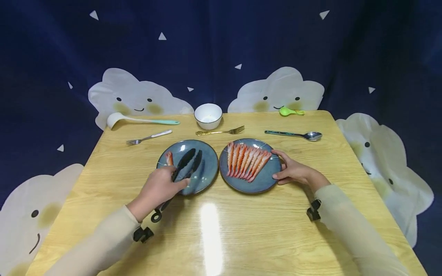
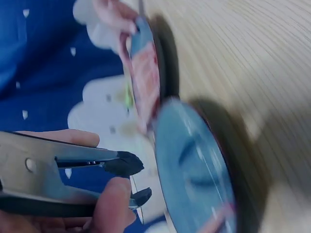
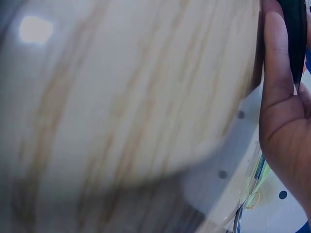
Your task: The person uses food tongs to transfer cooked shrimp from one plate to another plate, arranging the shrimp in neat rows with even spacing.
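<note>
My left hand [image 1: 160,186] holds a pair of tongs [image 1: 186,159] with black tips. The tips stand apart over the left blue plate [image 1: 210,163], with nothing between them in the left wrist view. On that plate's left side lies a single shrimp [image 1: 169,158], partly covered by the left hand. Several orange-and-white shrimp [image 1: 244,161] lie side by side on the right blue plate [image 1: 250,187]. My right hand [image 1: 291,170] grips this plate at its right rim, thumb on the near side and fingers farther back.
Behind the plates are a white bowl [image 1: 208,115], a gold fork [image 1: 221,132], a silver fork with a pale handle [image 1: 149,137], a ladle [image 1: 138,120], a spoon [image 1: 293,134] and a small green spoon [image 1: 291,111]. The wooden table [image 1: 262,234] ends at a dark curtain [image 1: 214,46].
</note>
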Motion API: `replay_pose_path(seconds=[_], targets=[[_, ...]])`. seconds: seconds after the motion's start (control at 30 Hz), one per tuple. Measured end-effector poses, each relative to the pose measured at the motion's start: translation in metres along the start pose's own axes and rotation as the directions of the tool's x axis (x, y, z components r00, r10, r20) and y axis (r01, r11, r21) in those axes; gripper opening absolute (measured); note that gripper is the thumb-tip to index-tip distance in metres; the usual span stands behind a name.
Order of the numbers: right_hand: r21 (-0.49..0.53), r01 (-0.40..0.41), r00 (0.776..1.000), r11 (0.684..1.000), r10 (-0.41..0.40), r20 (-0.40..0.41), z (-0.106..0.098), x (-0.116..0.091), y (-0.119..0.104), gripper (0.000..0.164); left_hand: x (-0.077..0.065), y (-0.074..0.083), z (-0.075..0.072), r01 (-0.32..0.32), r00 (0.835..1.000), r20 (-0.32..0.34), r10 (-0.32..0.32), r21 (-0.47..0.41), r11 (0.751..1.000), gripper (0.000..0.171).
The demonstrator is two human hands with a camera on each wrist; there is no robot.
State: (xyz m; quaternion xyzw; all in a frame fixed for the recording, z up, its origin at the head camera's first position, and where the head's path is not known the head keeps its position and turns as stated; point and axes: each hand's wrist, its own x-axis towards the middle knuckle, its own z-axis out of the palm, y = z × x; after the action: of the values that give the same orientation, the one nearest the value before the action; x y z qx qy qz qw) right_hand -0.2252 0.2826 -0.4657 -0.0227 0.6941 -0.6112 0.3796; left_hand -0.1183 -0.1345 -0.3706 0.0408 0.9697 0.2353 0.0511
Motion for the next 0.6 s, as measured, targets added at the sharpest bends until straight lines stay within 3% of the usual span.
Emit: replay_pose_path(seconds=[0.13,0.3,0.4,0.6], targets=[[-0.013,-0.003,1.0,1.0,0.003,0.003,-0.001,0.001,0.0,0.098,-0.014,-0.026,-0.018,0.086,0.996,-0.038,-0.085,0.03,0.996,0.048],[-0.017,0.004,1.0,1.0,-0.004,0.008,-0.002,0.0,0.0,0.099,-0.029,-0.044,-0.031,0.156,0.987,-0.05,-0.153,0.071,0.985,0.05],[-0.013,-0.004,1.0,1.0,0.004,0.006,-0.003,0.0,0.0,0.099,-0.034,-0.051,-0.031,0.194,0.981,-0.011,-0.194,0.062,0.979,0.047],[-0.015,0.009,1.0,1.0,-0.009,0.015,-0.001,0.001,0.002,0.098,-0.037,-0.057,-0.025,0.204,0.978,0.034,-0.206,0.055,0.977,0.047]])
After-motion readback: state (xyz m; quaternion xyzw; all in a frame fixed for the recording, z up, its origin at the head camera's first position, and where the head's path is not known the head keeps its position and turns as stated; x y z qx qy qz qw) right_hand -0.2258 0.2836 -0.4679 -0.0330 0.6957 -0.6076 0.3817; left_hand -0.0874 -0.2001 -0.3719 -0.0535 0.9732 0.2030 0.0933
